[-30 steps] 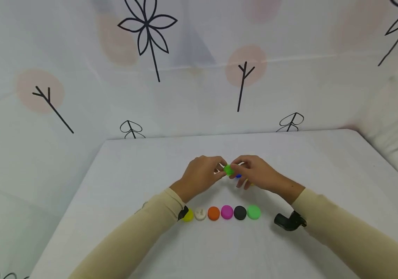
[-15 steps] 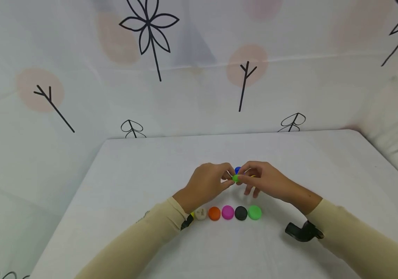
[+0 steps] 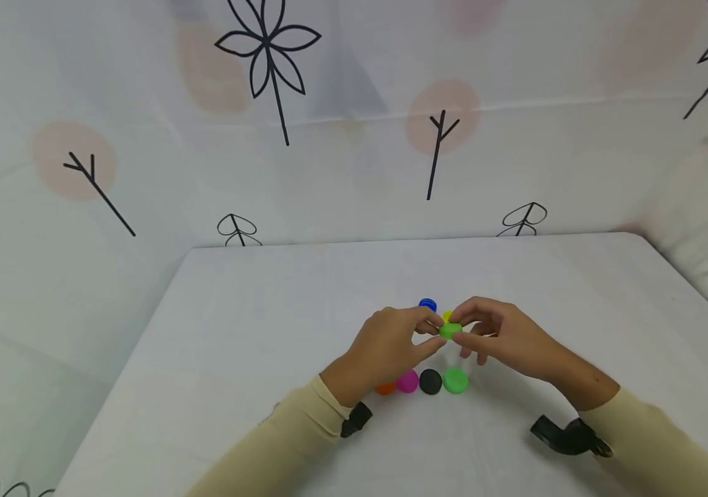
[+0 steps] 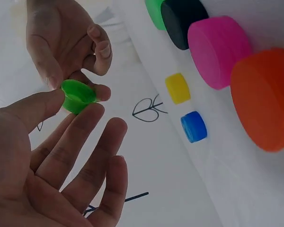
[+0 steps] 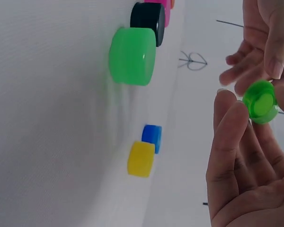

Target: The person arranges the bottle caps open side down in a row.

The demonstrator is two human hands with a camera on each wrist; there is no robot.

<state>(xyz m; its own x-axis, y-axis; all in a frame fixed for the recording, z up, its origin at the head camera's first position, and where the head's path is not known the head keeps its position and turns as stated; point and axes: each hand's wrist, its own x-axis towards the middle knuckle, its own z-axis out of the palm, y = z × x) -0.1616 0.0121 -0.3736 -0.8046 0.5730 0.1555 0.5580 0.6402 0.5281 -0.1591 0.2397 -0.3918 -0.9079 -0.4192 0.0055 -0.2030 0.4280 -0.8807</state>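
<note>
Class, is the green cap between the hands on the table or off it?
Off the table: the left hand and right hand pinch the green cap, and in both wrist views patterned backdrop shows behind it.

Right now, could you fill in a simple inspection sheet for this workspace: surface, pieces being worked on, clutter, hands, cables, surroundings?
Surface: white table.
Job's things: bright green cap held up; blue cap and yellow cap on the table; nearer the person, a row with orange cap, pink cap, black cap and light green cap.
Clutter: nothing seen.
Hands: left hand and right hand both pinch the bright green cap.
Cables: nothing seen.
Surroundings: pale backdrop with plant drawings.
</note>
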